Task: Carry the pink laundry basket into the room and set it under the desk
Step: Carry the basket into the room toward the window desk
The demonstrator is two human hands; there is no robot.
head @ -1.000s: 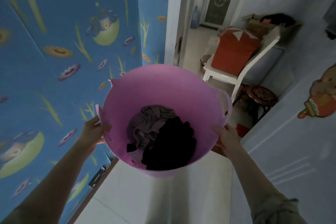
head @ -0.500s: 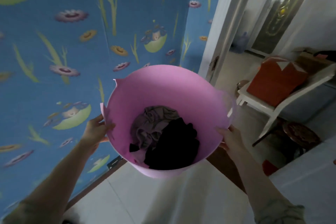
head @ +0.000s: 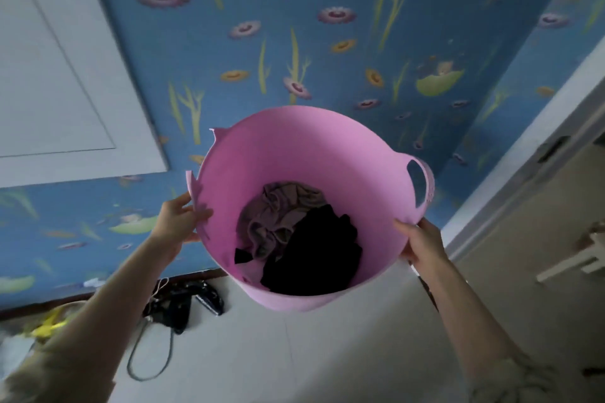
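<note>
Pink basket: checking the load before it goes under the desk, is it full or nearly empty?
Nearly empty: the pink laundry basket holds only crumpled clothes at its bottom.

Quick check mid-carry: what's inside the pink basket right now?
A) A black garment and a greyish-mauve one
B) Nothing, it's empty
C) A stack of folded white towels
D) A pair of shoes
A: inside the pink basket, held at its rim by the left hand and the right hand, a crumpled black garment lies beside a greyish-mauve garment.
</note>
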